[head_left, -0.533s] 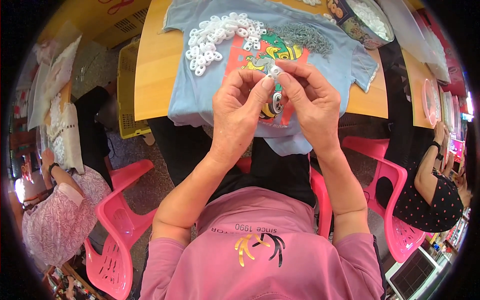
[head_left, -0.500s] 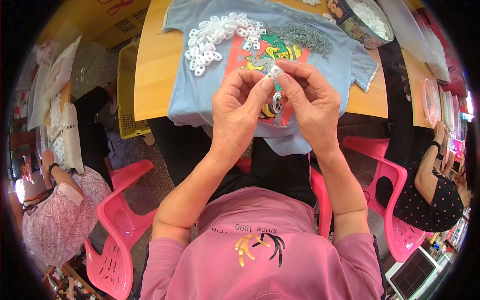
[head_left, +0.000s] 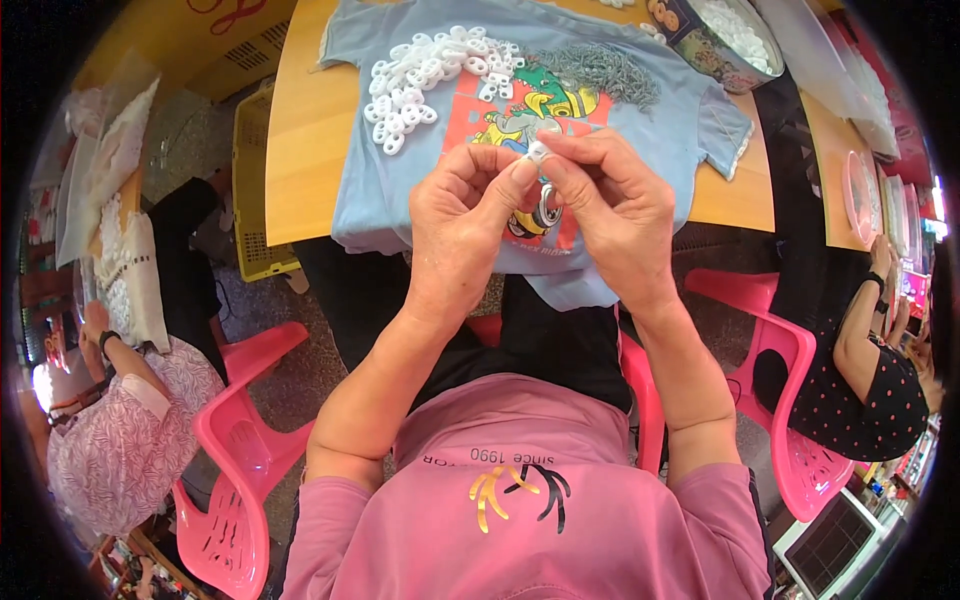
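Observation:
My left hand (head_left: 465,205) and my right hand (head_left: 615,195) meet over the near part of a light blue T-shirt (head_left: 385,200) spread on the table. Between the thumbs and forefingers of both hands is a small white plastic piece with holes (head_left: 538,152), mostly covered by the fingertips. Farther off on the shirt lies a heap of similar white plastic pieces (head_left: 425,72), oval with two holes each. To the right of that heap sits a pile of small grey pieces (head_left: 610,72), too fine to make out singly.
A round patterned tin (head_left: 715,50) of white pieces stands at the table's (head_left: 305,150) far right. A yellow crate (head_left: 250,180) is left of the table. Pink chairs (head_left: 235,440) stand on both sides, with a co-worker (head_left: 130,420) at left and another co-worker (head_left: 860,390) at right.
Both hands have shifted slightly left and closed more tightly together. The white plastic piece has turned between the fingertips and shows less of its face.

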Available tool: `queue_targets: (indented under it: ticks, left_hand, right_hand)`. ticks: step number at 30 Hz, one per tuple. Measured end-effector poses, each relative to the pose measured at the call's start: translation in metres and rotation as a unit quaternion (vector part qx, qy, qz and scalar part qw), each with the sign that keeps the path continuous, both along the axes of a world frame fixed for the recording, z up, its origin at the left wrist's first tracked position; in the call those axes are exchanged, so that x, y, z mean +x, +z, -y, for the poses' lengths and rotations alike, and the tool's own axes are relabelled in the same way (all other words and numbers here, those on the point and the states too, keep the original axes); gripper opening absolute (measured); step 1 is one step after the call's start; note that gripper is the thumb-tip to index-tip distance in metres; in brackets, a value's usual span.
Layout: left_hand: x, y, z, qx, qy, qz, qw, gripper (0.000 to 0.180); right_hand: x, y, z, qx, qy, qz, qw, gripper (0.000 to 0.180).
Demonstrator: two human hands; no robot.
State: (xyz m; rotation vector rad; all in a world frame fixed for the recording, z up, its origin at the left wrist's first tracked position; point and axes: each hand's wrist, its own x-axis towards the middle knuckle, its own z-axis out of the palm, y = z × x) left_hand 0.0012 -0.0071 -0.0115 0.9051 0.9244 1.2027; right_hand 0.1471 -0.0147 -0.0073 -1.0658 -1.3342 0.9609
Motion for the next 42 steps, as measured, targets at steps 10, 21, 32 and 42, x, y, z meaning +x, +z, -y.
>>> queue_targets:
  ticks: [10,21,32,42]
  left_hand:
    - [-0.007,0.000,0.000,0.022,-0.020,0.018,0.999,0.015]
    - [-0.010,-0.003,-0.003,0.206,-0.125,0.009,0.971,0.039]
    - [-0.014,-0.009,-0.002,0.185,-0.131,0.132,0.965,0.033]
    - [-0.054,0.003,-0.013,0.240,0.005,-0.120,0.963,0.032]
  right_hand:
    - [-0.006,0.010,0.001,-0.132,0.026,-0.163,0.977,0.024]
    - [-0.007,0.024,0.006,-0.220,0.153,-0.361,0.893,0.065]
    - [-0.023,0.023,0.010,-0.159,0.159,-0.371,0.901,0.079]
    - [-0.008,0.028,-0.003,-0.213,0.191,-0.204,0.936,0.047]
